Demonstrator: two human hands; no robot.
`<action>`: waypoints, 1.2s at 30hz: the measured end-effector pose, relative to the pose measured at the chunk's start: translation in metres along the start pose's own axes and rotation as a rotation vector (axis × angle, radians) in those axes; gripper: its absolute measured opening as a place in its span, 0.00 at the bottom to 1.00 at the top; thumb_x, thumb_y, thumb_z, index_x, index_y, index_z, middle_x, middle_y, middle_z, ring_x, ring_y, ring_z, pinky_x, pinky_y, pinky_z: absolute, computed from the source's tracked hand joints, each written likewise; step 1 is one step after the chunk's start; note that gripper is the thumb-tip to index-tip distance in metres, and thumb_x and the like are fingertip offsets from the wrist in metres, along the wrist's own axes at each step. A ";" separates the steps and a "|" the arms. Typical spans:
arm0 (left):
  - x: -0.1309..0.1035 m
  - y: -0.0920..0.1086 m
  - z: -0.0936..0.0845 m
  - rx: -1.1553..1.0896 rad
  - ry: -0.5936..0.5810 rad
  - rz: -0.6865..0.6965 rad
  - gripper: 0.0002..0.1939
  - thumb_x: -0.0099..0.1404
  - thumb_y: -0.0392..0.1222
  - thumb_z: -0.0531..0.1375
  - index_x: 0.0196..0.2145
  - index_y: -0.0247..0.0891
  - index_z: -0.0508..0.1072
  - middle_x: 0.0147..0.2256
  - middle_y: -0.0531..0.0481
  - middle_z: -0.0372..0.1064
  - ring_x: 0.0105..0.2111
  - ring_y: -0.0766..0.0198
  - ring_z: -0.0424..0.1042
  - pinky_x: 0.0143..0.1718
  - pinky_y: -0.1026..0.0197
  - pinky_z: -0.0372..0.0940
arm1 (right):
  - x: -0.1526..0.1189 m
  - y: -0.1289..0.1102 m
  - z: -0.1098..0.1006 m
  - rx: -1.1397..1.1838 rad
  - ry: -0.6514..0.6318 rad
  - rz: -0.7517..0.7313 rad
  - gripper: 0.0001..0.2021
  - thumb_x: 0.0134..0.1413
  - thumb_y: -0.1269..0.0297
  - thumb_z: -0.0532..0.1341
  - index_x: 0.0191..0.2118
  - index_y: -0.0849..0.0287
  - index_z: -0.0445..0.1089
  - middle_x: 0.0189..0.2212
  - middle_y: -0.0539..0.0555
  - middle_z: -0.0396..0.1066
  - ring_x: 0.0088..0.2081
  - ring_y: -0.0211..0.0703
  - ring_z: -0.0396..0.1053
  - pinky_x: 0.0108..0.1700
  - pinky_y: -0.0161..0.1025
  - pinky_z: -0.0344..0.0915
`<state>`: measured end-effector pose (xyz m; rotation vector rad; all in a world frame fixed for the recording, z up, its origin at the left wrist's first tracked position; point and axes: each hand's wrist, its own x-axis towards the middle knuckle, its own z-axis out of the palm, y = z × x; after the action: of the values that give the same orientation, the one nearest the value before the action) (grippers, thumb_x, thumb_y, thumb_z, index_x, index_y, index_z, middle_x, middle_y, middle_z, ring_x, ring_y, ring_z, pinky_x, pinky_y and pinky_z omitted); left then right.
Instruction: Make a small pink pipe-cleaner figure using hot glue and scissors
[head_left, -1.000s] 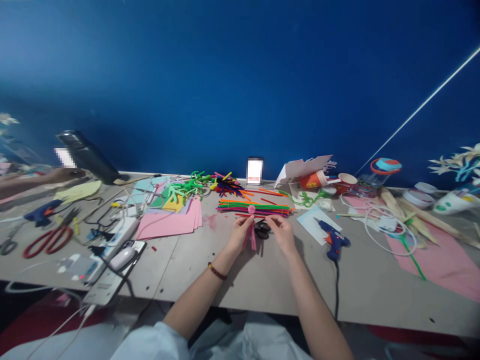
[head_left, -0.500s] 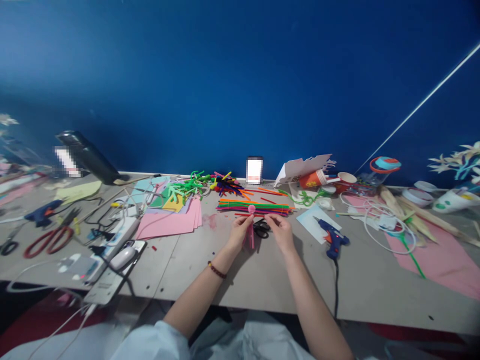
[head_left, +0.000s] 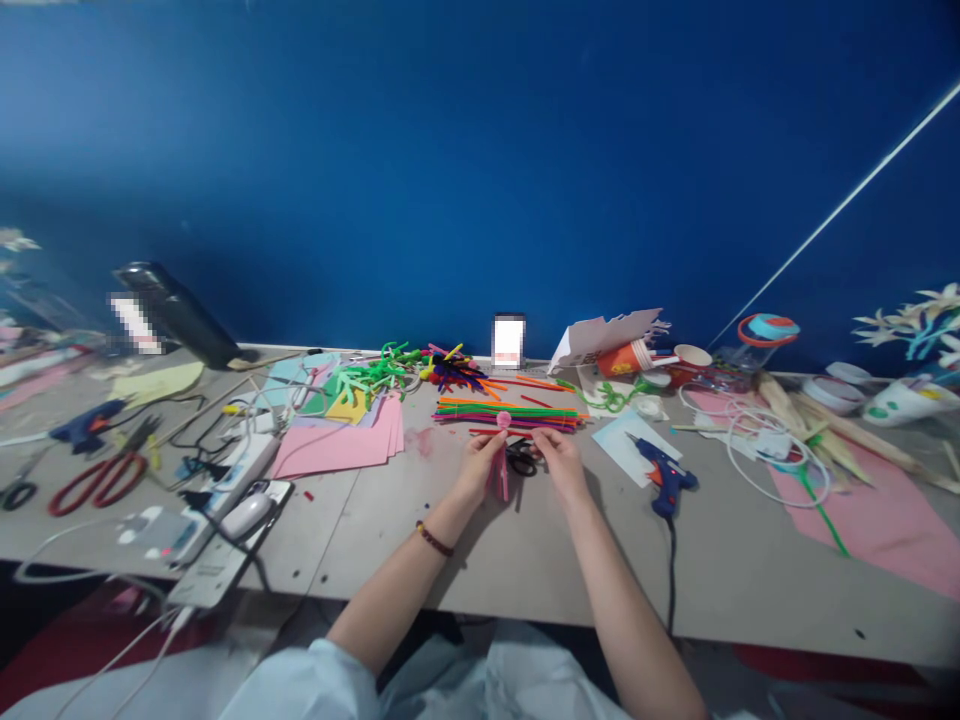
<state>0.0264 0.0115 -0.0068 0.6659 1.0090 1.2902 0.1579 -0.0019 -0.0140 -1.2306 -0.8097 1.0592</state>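
**Steady the pink piece (head_left: 504, 420) with your left hand (head_left: 478, 465)**

Your left hand pinches it at centre, pink strands hanging; keep that grasp light to avoid crushing them. Whether your right hand (head_left: 561, 465) grips anything, I can't tell. Mind the 1 pair of black scissors (head_left: 516, 456) between your hands. Pipe cleaners (head_left: 465, 409) lie just beyond; a blue glue gun (head_left: 664, 478) sits right.

And we're at 7 o'clk: loose, pale-blue cloth sleeve (head_left: 307, 688), soft creased edge stopping near the elbow of the L arm (head_left: 397, 598). Up to approx half past 6, there's a snug bracelet of small dk reddish-brown beads (head_left: 435, 543), w/ a yellowish bit at its outer end. R forearm (head_left: 619, 590), 5 o'clk: bare. Bottom, 6 o'clk: pale grey-blue, wrinkled cloth (head_left: 521, 680) over the lap; shirt or trousers, can't tell.
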 end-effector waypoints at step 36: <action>0.000 0.004 0.000 0.068 -0.013 0.062 0.15 0.43 0.48 0.70 0.16 0.34 0.72 0.16 0.52 0.66 0.17 0.72 0.59 0.21 0.65 0.55 | 0.000 -0.001 -0.002 0.243 0.017 0.106 0.19 0.38 0.46 0.66 0.33 0.56 0.74 0.29 0.51 0.73 0.25 0.36 0.67 0.26 0.34 0.61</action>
<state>0.0246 0.0120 -0.0039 0.7619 1.0319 1.3089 0.1601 -0.0028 -0.0136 -1.0826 -0.5879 1.1941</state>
